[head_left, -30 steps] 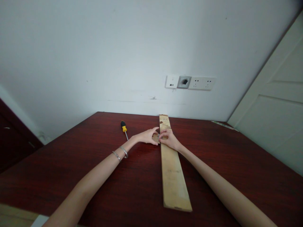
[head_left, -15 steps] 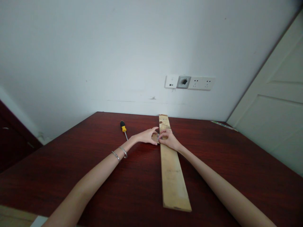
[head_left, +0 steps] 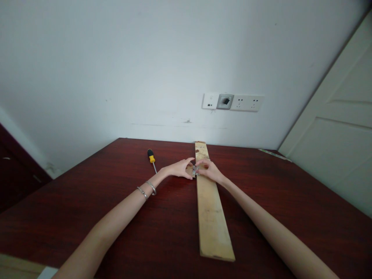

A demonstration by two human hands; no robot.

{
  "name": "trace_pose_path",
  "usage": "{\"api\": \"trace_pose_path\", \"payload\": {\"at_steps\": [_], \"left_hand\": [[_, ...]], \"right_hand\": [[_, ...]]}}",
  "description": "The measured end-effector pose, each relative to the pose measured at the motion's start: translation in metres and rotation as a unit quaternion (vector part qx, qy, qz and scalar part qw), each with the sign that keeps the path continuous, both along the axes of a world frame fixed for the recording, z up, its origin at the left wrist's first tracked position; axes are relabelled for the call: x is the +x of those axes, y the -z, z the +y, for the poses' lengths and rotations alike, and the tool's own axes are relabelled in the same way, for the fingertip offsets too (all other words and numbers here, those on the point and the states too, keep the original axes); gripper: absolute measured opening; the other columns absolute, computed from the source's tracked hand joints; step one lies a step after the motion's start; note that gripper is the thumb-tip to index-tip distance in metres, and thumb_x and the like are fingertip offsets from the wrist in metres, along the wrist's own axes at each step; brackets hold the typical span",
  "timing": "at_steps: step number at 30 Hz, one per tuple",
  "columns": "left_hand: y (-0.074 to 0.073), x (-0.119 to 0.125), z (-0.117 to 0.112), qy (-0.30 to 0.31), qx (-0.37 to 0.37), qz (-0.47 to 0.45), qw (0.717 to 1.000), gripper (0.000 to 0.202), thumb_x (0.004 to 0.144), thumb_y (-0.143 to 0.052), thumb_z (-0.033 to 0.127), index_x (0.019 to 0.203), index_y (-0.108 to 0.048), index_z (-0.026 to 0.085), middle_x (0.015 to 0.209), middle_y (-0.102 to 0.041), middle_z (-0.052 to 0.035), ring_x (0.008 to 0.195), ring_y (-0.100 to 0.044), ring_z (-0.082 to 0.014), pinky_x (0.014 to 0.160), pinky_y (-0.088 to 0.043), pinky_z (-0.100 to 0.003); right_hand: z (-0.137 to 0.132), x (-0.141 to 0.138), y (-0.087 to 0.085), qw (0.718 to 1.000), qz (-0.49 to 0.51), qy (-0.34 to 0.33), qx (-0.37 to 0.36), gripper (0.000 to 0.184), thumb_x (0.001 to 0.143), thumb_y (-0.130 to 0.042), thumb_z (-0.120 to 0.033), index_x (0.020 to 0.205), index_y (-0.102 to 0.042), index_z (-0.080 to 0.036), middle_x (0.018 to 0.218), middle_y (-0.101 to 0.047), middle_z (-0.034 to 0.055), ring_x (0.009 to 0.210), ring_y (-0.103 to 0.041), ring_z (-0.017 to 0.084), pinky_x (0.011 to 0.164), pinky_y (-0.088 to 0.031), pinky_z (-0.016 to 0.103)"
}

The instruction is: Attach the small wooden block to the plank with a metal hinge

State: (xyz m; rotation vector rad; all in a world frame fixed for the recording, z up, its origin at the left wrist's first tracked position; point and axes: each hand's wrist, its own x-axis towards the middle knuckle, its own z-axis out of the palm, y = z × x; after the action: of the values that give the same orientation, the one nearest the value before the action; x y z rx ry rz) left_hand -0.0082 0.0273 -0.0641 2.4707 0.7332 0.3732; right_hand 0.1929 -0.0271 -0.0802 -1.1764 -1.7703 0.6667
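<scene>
A long pale wooden board (head_left: 213, 221) lies lengthwise on the dark red tabletop. Against its left edge, toward the far end, sits a small piece of wood (head_left: 189, 171), held between the thumb and fingers of my left hand (head_left: 178, 168). A small silvery metal piece (head_left: 195, 169), hinge-like but too small to make out, lies where the two woods meet. My right hand (head_left: 209, 170) rests over the long board, thumb and fingertips curled at the metal piece. Left of my hands lies a screwdriver (head_left: 151, 156) with a black and yellow handle.
The tabletop (head_left: 116, 186) runs up to a white wall (head_left: 145, 69). Wall sockets (head_left: 242, 102) are mounted above its far edge, one with a black plug. At the far right lies a thin light strip (head_left: 274, 154), near a white panelled door (head_left: 343, 131).
The thumb and fingertips of my right hand have spread slightly apart, showing more of the metal piece. My left hand, the board and the screwdriver stay in place.
</scene>
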Motion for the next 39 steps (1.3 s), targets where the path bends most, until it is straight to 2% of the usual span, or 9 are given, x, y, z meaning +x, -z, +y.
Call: {"api": "trace_pose_path", "payload": {"at_steps": [7, 17, 20, 22, 25, 28, 30, 35, 39], "left_hand": [[0.0, 0.001, -0.002, -0.005, -0.003, 0.014, 1.0, 0.099, 0.061, -0.077, 0.033, 0.141, -0.025, 0.011, 0.126, -0.053, -0.0175, 0.119, -0.046, -0.0292, 0.099, -0.035, -0.04], [-0.004, -0.001, -0.005, -0.006, -0.004, 0.033, 0.999, 0.099, 0.059, -0.078, 0.04, 0.141, -0.028, 0.014, 0.128, -0.05, -0.0161, 0.118, -0.044, -0.0295, 0.099, -0.036, -0.04], [-0.012, -0.008, 0.002, -0.02, 0.003, 0.008, 1.0, 0.091, 0.066, -0.072, 0.048, 0.14, -0.03, 0.015, 0.13, -0.05, -0.0142, 0.123, -0.041, -0.0279, 0.101, -0.034, -0.039], [-0.02, -0.015, 0.012, -0.067, 0.023, -0.042, 0.997, 0.077, 0.076, -0.063, 0.05, 0.138, -0.033, 0.015, 0.129, -0.052, -0.0128, 0.123, -0.043, -0.0244, 0.101, -0.035, -0.036], [-0.031, -0.033, 0.034, -0.206, 0.081, -0.081, 0.972, 0.057, 0.083, -0.056, 0.043, 0.13, -0.044, 0.014, 0.121, -0.057, -0.0119, 0.111, -0.054, -0.0203, 0.095, -0.041, -0.03], [-0.04, -0.059, 0.058, -0.347, 0.125, 0.038, 0.929, 0.044, 0.082, -0.058, 0.038, 0.121, -0.054, 0.019, 0.119, -0.06, -0.007, 0.107, -0.056, -0.0184, 0.091, -0.043, -0.025], [-0.044, -0.079, 0.07, -0.408, 0.12, 0.081, 0.901, 0.044, 0.081, -0.058, 0.039, 0.119, -0.054, 0.018, 0.119, -0.061, -0.0088, 0.108, -0.056, -0.0209, 0.088, -0.044, -0.027], [-0.049, -0.118, 0.083, -0.505, 0.073, 0.165, 0.844, 0.043, 0.074, -0.063, 0.041, 0.106, -0.061, 0.013, 0.113, -0.062, -0.0181, 0.103, -0.06, -0.0302, 0.079, -0.047, -0.032], [-0.048, -0.129, 0.082, -0.53, 0.046, 0.209, 0.821, 0.038, 0.07, -0.066, 0.041, 0.097, -0.064, 0.014, 0.098, -0.068, -0.0177, 0.098, -0.063, -0.0316, 0.076, -0.048, -0.033]], "right_hand": [[-0.002, 0.003, -0.006, 0.987, 0.15, 0.037, -0.051, 0.019, 0.064, -0.059, -0.028, 0.078, -0.068, -0.02, 0.086, -0.068, 0.0025, 0.089, -0.06, 0.023, 0.09, -0.041, 0.037], [-0.001, 0.004, -0.004, 0.984, 0.164, 0.044, -0.058, 0.018, 0.065, -0.059, -0.029, 0.077, -0.068, -0.02, 0.085, -0.069, 0.0016, 0.09, -0.061, 0.023, 0.09, -0.04, 0.036], [0.0, 0.005, -0.002, 0.984, 0.163, 0.043, -0.054, 0.017, 0.066, -0.059, -0.029, 0.077, -0.068, -0.02, 0.088, -0.07, 0.0023, 0.092, -0.061, 0.023, 0.091, -0.04, 0.036], [0.0, 0.005, -0.003, 0.983, 0.167, 0.044, -0.058, 0.018, 0.066, -0.059, -0.03, 0.077, -0.068, -0.02, 0.089, -0.07, 0.0029, 0.092, -0.061, 0.023, 0.091, -0.041, 0.037], [0.001, 0.007, -0.005, 0.983, 0.164, 0.059, -0.064, 0.019, 0.065, -0.061, -0.032, 0.077, -0.067, -0.02, 0.088, -0.071, 0.0037, 0.09, -0.062, 0.024, 0.088, -0.043, 0.037], [0.004, 0.012, -0.009, 0.98, 0.166, 0.085, -0.065, 0.021, 0.063, -0.063, -0.035, 0.077, -0.067, -0.019, 0.089, -0.071, 0.0048, 0.088, -0.063, 0.023, 0.084, -0.045, 0.037], [0.007, 0.016, -0.011, 0.98, 0.165, 0.097, -0.061, 0.023, 0.063, -0.064, -0.037, 0.077, -0.067, -0.019, 0.09, -0.071, 0.0057, 0.088, -0.063, 0.023, 0.081, -0.047, 0.037], [0.013, 0.026, -0.017, 0.986, 0.132, 0.089, -0.041, 0.021, 0.062, -0.063, -0.035, 0.075, -0.067, -0.019, 0.089, -0.07, 0.0067, 0.087, -0.064, 0.024, 0.078, -0.048, 0.037], [0.016, 0.029, -0.023, 0.993, 0.096, 0.072, -0.026, 0.02, 0.065, -0.062, -0.033, 0.078, -0.069, -0.019, 0.087, -0.07, 0.0059, 0.083, -0.064, 0.022, 0.078, -0.049, 0.037]]}}
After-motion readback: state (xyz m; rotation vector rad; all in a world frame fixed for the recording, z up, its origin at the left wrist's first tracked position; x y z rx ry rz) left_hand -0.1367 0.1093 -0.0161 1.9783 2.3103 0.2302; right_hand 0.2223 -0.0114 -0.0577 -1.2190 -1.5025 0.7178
